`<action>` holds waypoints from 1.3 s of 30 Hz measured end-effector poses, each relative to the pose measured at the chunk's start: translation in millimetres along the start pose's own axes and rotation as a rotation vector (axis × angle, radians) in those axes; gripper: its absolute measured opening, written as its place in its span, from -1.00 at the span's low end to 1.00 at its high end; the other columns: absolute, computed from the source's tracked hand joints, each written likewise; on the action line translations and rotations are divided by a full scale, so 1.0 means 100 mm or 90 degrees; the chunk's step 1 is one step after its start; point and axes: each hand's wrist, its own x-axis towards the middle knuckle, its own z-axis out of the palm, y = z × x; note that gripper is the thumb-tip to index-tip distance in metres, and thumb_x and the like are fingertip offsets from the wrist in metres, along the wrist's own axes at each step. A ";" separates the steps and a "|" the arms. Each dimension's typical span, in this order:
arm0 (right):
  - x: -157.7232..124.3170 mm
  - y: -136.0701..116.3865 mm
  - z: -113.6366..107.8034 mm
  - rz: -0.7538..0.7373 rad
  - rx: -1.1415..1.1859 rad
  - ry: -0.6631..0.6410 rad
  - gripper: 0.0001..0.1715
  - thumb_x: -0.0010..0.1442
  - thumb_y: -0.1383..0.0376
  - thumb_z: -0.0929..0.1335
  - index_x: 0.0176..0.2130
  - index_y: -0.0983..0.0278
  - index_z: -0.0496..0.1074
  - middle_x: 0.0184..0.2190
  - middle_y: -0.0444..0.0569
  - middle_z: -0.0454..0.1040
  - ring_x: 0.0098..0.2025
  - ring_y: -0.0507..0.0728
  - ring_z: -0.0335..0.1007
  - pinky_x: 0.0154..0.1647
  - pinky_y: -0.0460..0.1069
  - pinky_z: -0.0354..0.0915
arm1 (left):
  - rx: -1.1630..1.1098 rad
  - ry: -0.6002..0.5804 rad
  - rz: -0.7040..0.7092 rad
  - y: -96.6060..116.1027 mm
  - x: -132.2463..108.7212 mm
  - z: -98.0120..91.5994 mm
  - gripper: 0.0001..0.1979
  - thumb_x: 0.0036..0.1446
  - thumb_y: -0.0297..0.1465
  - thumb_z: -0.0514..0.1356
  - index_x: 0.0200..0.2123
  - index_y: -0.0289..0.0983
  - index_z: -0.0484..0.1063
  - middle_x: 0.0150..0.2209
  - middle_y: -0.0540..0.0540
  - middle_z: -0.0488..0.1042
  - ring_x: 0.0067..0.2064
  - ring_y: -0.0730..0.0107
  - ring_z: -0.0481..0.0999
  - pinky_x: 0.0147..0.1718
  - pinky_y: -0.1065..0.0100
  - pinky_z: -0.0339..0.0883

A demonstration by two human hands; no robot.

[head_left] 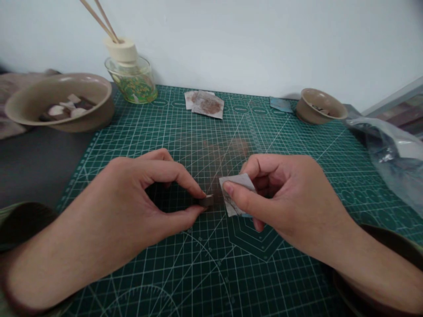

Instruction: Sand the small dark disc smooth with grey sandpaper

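Pinched between the thumb and forefinger of my left hand [145, 193] is a small brownish block [207, 201], mostly hidden by the fingertips. My right hand [280, 193] grips a folded square of sandpaper [233, 207], its pale grey side up under the thumb and a bit of blue at its lower edge. A narrow gap separates the sandpaper from the block. Both hands are just above a green cutting mat [158, 273]. Brown dust [238, 147] is spread on the mat beyond the fingers.
Two used sandpaper pieces [208, 105] lie at the mat's back edge, with a blue piece [280, 104] farther right. A large bowl [105, 88] of small blocks stands left, beside a glass reed diffuser [145, 79]. A smaller bowl [306, 108] and clear plastic bag [390, 154] are right.
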 end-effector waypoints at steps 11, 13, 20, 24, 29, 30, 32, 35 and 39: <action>0.03 0.02 0.00 0.001 0.007 -0.019 -0.39 0.15 0.22 0.89 -0.47 0.17 0.53 -0.62 -0.25 0.51 -0.64 -0.01 0.39 -0.63 -0.15 0.43 | -0.008 -0.018 0.018 0.02 0.01 0.03 -0.83 0.22 -0.31 0.51 -0.23 0.16 0.91 -0.24 0.13 0.84 -0.15 0.24 0.81 -0.08 0.25 0.66; 0.03 0.02 0.00 0.000 0.008 -0.032 -0.39 0.17 0.22 0.88 -0.46 0.18 0.53 -0.62 -0.25 0.51 -0.63 -0.02 0.38 -0.62 -0.15 0.42 | -0.011 -0.018 0.006 0.02 0.01 0.03 -0.87 0.23 -0.28 0.52 -0.24 0.14 0.91 -0.24 0.11 0.85 -0.15 0.20 0.81 -0.07 0.21 0.68; 0.03 0.03 0.01 0.012 0.014 -0.069 -0.40 0.19 0.23 0.88 -0.44 0.19 0.53 -0.60 -0.24 0.54 -0.62 -0.03 0.39 -0.60 -0.16 0.38 | -0.018 0.008 0.002 0.09 0.03 0.03 -0.84 0.20 -0.29 0.51 -0.25 0.14 0.92 -0.25 0.12 0.84 -0.18 0.23 0.79 -0.11 0.22 0.63; 0.03 0.06 0.01 0.001 0.001 -0.075 -0.41 0.25 0.21 0.86 -0.42 0.19 0.53 -0.59 -0.23 0.55 -0.60 -0.02 0.40 -0.59 -0.16 0.36 | -0.007 0.010 -0.002 0.09 0.02 0.03 -0.85 0.21 -0.28 0.50 -0.25 0.13 0.92 -0.26 0.10 0.84 -0.19 0.23 0.79 -0.16 0.23 0.61; 0.02 0.08 0.01 -0.006 -0.038 -0.074 -0.40 0.29 0.14 0.85 -0.41 0.19 0.53 -0.59 -0.22 0.54 -0.59 0.00 0.41 -0.58 -0.14 0.32 | 0.015 0.018 0.002 0.06 0.01 0.02 -0.89 0.19 -0.25 0.52 -0.27 0.12 0.91 -0.23 0.07 0.85 -0.19 0.20 0.79 -0.17 0.21 0.62; 0.02 0.07 0.01 -0.006 -0.040 -0.075 -0.40 0.29 0.14 0.85 -0.41 0.19 0.53 -0.59 -0.22 0.54 -0.59 0.00 0.41 -0.58 -0.14 0.32 | 0.017 0.016 0.000 0.06 0.01 0.02 -0.89 0.20 -0.25 0.52 -0.26 0.12 0.91 -0.23 0.07 0.85 -0.19 0.19 0.79 -0.17 0.21 0.62; 0.02 0.07 0.02 -0.007 -0.035 -0.074 -0.40 0.29 0.16 0.84 -0.42 0.18 0.52 -0.59 -0.23 0.54 -0.60 -0.01 0.40 -0.58 -0.14 0.32 | 0.016 0.016 -0.005 0.06 0.01 0.04 -0.89 0.19 -0.25 0.52 -0.26 0.12 0.92 -0.23 0.07 0.84 -0.20 0.21 0.79 -0.18 0.20 0.61; 0.03 0.07 0.04 -0.007 -0.017 -0.071 -0.40 0.26 0.18 0.85 -0.41 0.18 0.52 -0.59 -0.24 0.53 -0.60 -0.01 0.40 -0.58 -0.15 0.33 | 0.017 0.018 -0.023 0.06 0.01 0.05 -0.90 0.17 -0.23 0.53 -0.28 0.12 0.92 -0.24 0.07 0.84 -0.22 0.22 0.79 -0.20 0.20 0.58; 0.04 0.08 0.07 -0.005 -0.011 -0.072 -0.40 0.26 0.15 0.86 -0.40 0.19 0.53 -0.58 -0.24 0.53 -0.58 0.00 0.41 -0.59 -0.15 0.31 | 0.022 0.027 -0.035 0.05 0.01 0.04 -0.92 0.16 -0.20 0.53 -0.31 0.12 0.91 -0.27 0.07 0.82 -0.26 0.22 0.77 -0.21 0.18 0.55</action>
